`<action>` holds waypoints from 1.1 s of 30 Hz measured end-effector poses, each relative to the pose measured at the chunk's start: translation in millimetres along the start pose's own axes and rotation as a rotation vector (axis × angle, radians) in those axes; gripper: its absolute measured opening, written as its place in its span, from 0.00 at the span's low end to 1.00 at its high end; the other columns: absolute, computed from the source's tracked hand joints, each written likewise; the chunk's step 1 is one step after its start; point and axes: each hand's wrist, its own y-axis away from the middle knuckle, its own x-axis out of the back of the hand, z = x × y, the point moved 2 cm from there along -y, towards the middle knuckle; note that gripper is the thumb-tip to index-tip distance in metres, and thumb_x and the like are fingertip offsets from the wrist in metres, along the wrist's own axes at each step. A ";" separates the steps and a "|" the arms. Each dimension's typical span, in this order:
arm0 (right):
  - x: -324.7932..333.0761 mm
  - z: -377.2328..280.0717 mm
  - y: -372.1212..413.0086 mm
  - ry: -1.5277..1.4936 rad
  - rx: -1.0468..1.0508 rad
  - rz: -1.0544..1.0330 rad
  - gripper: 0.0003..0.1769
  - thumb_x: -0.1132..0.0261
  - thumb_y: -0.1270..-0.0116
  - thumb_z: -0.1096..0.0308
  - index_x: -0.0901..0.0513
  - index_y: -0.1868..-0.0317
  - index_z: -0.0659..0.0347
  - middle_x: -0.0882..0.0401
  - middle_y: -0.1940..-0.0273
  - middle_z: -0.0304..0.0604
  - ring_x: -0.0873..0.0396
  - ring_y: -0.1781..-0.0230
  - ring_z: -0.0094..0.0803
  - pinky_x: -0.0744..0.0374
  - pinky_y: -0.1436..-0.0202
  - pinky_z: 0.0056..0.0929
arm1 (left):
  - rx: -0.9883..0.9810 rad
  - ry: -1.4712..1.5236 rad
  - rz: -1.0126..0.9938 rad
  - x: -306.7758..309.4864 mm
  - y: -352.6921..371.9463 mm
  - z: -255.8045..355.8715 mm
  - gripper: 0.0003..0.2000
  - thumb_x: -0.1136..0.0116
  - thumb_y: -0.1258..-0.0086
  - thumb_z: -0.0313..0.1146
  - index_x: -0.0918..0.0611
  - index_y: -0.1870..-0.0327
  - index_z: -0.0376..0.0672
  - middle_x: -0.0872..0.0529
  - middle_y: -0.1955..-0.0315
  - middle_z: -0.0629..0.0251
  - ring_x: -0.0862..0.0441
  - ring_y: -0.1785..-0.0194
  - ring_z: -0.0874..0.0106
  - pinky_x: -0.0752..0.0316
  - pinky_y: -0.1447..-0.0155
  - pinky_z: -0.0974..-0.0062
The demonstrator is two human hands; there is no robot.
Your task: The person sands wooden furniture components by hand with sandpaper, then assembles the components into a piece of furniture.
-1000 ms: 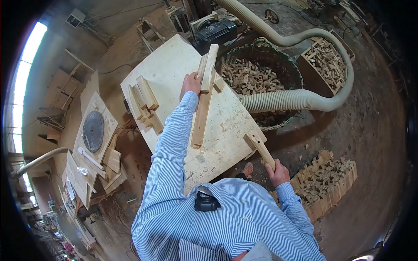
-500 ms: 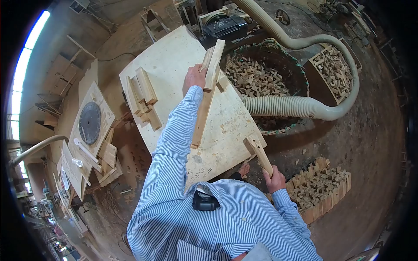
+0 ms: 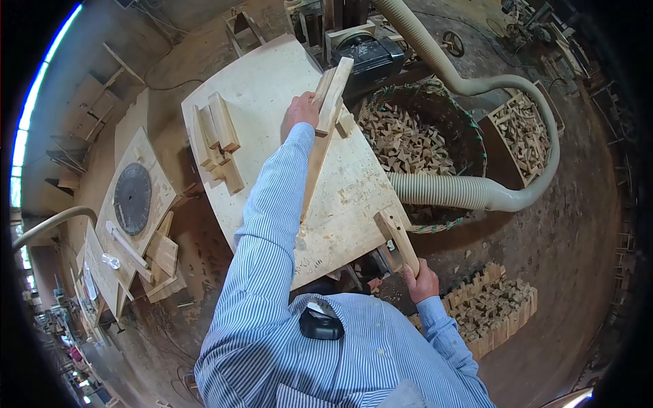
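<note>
My left hand (image 3: 301, 111) is closed around the near side of a short wooden block (image 3: 329, 102), pressing it beside a long wooden strip (image 3: 316, 173) on the pale worktable (image 3: 272, 71). Some of its fingers are hidden by the block. At the table's front right corner, my right hand (image 3: 422, 281) grips the end of a wooden lever handle (image 3: 400, 238). To the left of my left arm, several cut wooden blocks (image 3: 221, 126) lie in a loose stack on the tabletop.
A wicker basket (image 3: 484, 153) of offcuts stands right of the table, with a ribbed hose (image 3: 442, 190) crossing it. Behind is a dark motor (image 3: 371, 61). A box of offcuts (image 3: 500, 136) and a wood-walled pile (image 3: 500, 333) sit rightward; a circular saw blade (image 3: 132, 199) lies left.
The view has shifted slightly, so the table sits a little differently in the picture. Both hands keep their hold on the block and the lever handle.
</note>
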 end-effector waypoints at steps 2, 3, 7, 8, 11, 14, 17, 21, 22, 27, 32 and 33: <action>0.0 -8.0 -11.3 -0.015 -0.014 -0.007 0.23 0.34 0.22 0.49 0.20 0.42 0.61 0.12 0.60 0.64 0.12 0.59 0.64 0.16 0.55 0.57 | -0.023 -0.012 0.039 -6.5 -19.1 -6.1 0.19 0.39 0.19 0.48 0.13 0.34 0.52 0.12 0.40 0.55 0.13 0.38 0.57 0.20 0.31 0.60; -0.1 -11.8 -15.5 -0.011 -0.016 -0.007 0.23 0.34 0.22 0.49 0.20 0.42 0.61 0.12 0.60 0.64 0.12 0.59 0.64 0.16 0.55 0.57 | -0.022 -0.008 0.036 -9.9 -29.2 -10.5 0.19 0.39 0.19 0.48 0.13 0.34 0.52 0.12 0.40 0.55 0.13 0.38 0.57 0.20 0.31 0.60; -3.6 -28.1 -32.5 -0.012 -0.037 -0.019 0.22 0.34 0.22 0.50 0.20 0.42 0.60 0.11 0.59 0.64 0.12 0.57 0.64 0.16 0.54 0.56 | -0.039 -0.015 0.066 -4.0 -51.3 -14.1 0.19 0.38 0.21 0.48 0.13 0.34 0.53 0.12 0.40 0.53 0.13 0.37 0.57 0.21 0.31 0.61; -3.9 -31.6 -35.7 -0.014 -0.042 -0.015 0.22 0.34 0.22 0.50 0.20 0.42 0.60 0.11 0.59 0.64 0.12 0.57 0.64 0.16 0.54 0.57 | -0.037 -0.008 0.061 -1.4 -54.4 -13.0 0.19 0.38 0.21 0.49 0.13 0.35 0.53 0.12 0.40 0.52 0.13 0.37 0.57 0.20 0.31 0.61; -4.1 -43.1 -45.1 0.001 -0.019 0.003 0.22 0.34 0.22 0.50 0.20 0.42 0.60 0.11 0.59 0.63 0.12 0.57 0.64 0.16 0.53 0.57 | -0.020 0.016 0.029 6.6 -65.4 -10.7 0.19 0.37 0.21 0.48 0.12 0.35 0.53 0.12 0.39 0.52 0.14 0.37 0.56 0.20 0.32 0.60; -5.7 -49.8 -53.8 -0.003 -0.012 0.008 0.23 0.35 0.22 0.49 0.20 0.42 0.60 0.11 0.58 0.63 0.12 0.57 0.63 0.16 0.53 0.57 | -0.060 -0.024 0.087 11.2 -71.3 -9.0 0.19 0.36 0.22 0.48 0.12 0.36 0.52 0.11 0.41 0.51 0.13 0.37 0.54 0.20 0.32 0.58; -5.5 -57.9 -61.2 0.012 -0.021 0.016 0.24 0.35 0.22 0.47 0.20 0.42 0.60 0.11 0.58 0.62 0.12 0.56 0.63 0.16 0.53 0.57 | -0.101 -0.017 0.112 2.0 -92.5 -17.6 0.20 0.36 0.22 0.49 0.12 0.36 0.50 0.11 0.40 0.49 0.14 0.37 0.52 0.20 0.32 0.57; -8.7 -62.2 -62.0 -0.037 -0.075 0.015 0.24 0.35 0.22 0.46 0.19 0.44 0.60 0.11 0.57 0.62 0.12 0.56 0.62 0.17 0.52 0.57 | -0.088 -0.006 0.092 5.8 -96.7 -18.4 0.20 0.35 0.23 0.49 0.12 0.37 0.50 0.11 0.41 0.48 0.14 0.37 0.51 0.20 0.32 0.56; -8.8 -62.8 -60.9 -0.035 -0.054 0.039 0.25 0.35 0.22 0.44 0.19 0.45 0.59 0.11 0.58 0.61 0.12 0.56 0.62 0.17 0.52 0.57 | -0.092 -0.007 0.108 5.5 -96.2 -19.4 0.20 0.36 0.23 0.49 0.12 0.37 0.50 0.11 0.41 0.47 0.14 0.37 0.51 0.20 0.32 0.56; -3.2 -62.4 -52.4 -0.035 -0.043 0.059 0.28 0.36 0.23 0.39 0.19 0.48 0.59 0.11 0.59 0.61 0.12 0.57 0.62 0.17 0.53 0.57 | -0.117 -0.016 0.078 5.6 -88.9 -20.2 0.21 0.35 0.23 0.49 0.12 0.36 0.50 0.10 0.44 0.46 0.13 0.37 0.50 0.20 0.32 0.55; 2.7 -52.5 -30.8 -0.025 -0.078 0.019 0.27 0.37 0.22 0.39 0.20 0.48 0.59 0.11 0.59 0.59 0.12 0.57 0.60 0.16 0.52 0.55 | -0.119 0.001 0.013 -15.3 -87.7 -43.5 0.23 0.37 0.22 0.50 0.14 0.33 0.50 0.12 0.42 0.45 0.13 0.37 0.50 0.20 0.32 0.54; 2.9 -47.7 -26.4 -0.015 -0.071 0.017 0.28 0.37 0.21 0.39 0.20 0.47 0.58 0.11 0.58 0.59 0.12 0.57 0.59 0.16 0.51 0.54 | -0.089 0.061 -0.077 -19.2 -87.6 -45.1 0.23 0.39 0.21 0.52 0.15 0.30 0.54 0.15 0.37 0.46 0.16 0.33 0.48 0.22 0.29 0.53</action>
